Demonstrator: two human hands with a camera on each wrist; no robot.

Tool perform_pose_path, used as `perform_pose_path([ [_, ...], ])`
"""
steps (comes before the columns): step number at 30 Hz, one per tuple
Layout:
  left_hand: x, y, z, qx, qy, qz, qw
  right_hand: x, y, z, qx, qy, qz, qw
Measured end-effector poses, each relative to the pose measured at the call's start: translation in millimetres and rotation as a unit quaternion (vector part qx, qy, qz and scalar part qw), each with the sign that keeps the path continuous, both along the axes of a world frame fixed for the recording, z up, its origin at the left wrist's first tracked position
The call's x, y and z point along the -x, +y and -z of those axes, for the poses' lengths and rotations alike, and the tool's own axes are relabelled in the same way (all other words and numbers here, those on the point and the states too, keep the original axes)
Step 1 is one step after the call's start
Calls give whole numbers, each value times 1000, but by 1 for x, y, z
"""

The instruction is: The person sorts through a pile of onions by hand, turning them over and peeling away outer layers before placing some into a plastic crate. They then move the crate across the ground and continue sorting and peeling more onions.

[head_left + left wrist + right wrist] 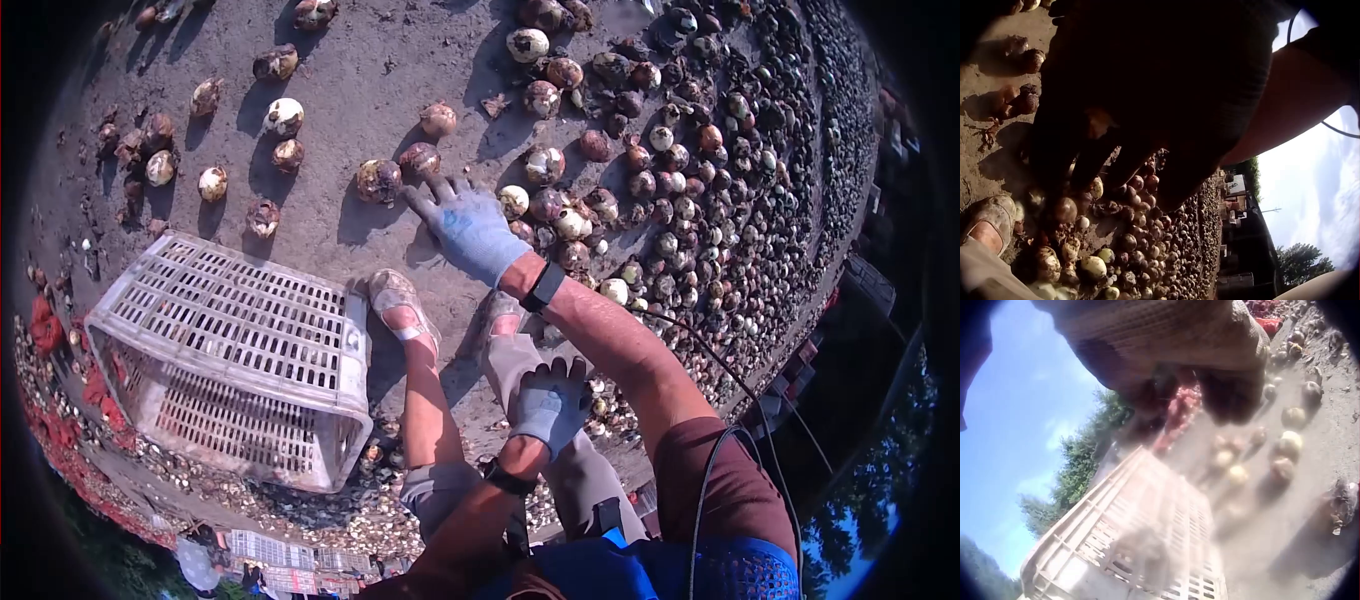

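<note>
My right hand [472,230], in a dirty grey-blue work glove, is stretched forward and to the left over the ground, its fingers spread. Its fingertips are right beside two brown-skinned onions [380,181], and nothing shows in its grasp. In the right wrist view that gloved hand [1166,350] looms at the top, with blurred onions [1291,444] on the soil beyond. My left hand [550,405], gloved alike, lies over the knee of the grey trousers [575,470] with relaxed fingers. A dark, shadowed glove [1147,75] fills the top of the left wrist view.
A white slatted plastic crate [230,310] lies on its side to the left, close to my left shoe [403,300]. A dense spread of onions [690,210] covers the ground on the right. Scattered onions [285,117] dot the soil ahead. A cable [700,345] trails near my right arm.
</note>
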State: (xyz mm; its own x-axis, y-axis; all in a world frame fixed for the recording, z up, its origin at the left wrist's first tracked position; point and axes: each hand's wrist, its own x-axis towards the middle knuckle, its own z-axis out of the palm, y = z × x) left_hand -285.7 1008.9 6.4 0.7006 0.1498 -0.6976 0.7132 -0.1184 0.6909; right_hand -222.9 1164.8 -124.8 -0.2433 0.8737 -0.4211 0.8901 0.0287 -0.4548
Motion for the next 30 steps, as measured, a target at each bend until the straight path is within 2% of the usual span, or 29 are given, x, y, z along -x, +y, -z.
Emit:
perform_pose_path([
  [2, 0, -6, 1, -18, -7, -10, 1000, -36, -23, 51, 39, -124, -91, 987],
  [5, -1, 0, -1, -2, 4, 49, 999, -55, -48, 108, -12, -67, -99, 993],
  [8, 2, -9, 5, -18, 9, 52, 998, -48, -29, 94, 118, 17, 62, 991],
  [9, 4, -9, 3, -16, 15, 36, 999, -42, -23, 87, 163, 99, 214, 958],
  [10, 3, -7, 3, -17, 18, 18, 1000, -35, -12, 73, 154, 186, 286, 927],
  [12, 1, -9, 3, -3, 9, 14, 1000, -15, 0, 34, 130, 344, 423, 828],
  [14, -1, -16, 7, 20, -7, 38, 999, 26, 12, -28, 52, 457, 326, 826],
  [16, -2, -22, 6, 35, 2, 77, 996, 66, 16, -92, 34, 549, 175, 816],
  [17, 5, -55, 18, -27, -21, -24, 999, 101, 9, -104, -46, 583, 146, 798],
  [18, 13, -88, 30, -90, -46, -123, 987, 114, 10, -117, 17, 601, 59, 797],
  [19, 15, -95, 29, -93, -41, -112, 988, 133, 4, -116, 26, 588, -13, 808],
  [20, 17, -98, 29, -96, -39, -101, 989, 150, -4, -112, -14, 584, 8, 811],
  [22, 12, -80, 32, -89, -39, -53, 994, 127, 4, -111, 54, 474, -82, 875],
  [24, 8, -52, 24, -63, -34, 17, 997, 91, 15, -99, 119, 407, -16, 906],
  [26, -7, -17, 11, -11, -22, 69, 997, 40, 5, -56, 3, 295, 70, 953],
  [27, -12, -8, 6, -2, -7, 70, 998, 10, 6, -38, -13, 201, 101, 974],
  [28, -14, -4, 3, 7, 10, 71, 997, -22, 6, -17, 33, 112, 132, 984],
  [29, -13, -5, 5, -3, -6, 54, 999, -52, 8, -3, 22, 14, 145, 989],
  [30, -12, -5, 5, -15, -5, 55, 998, -79, 8, 12, 25, -29, 184, 982],
])
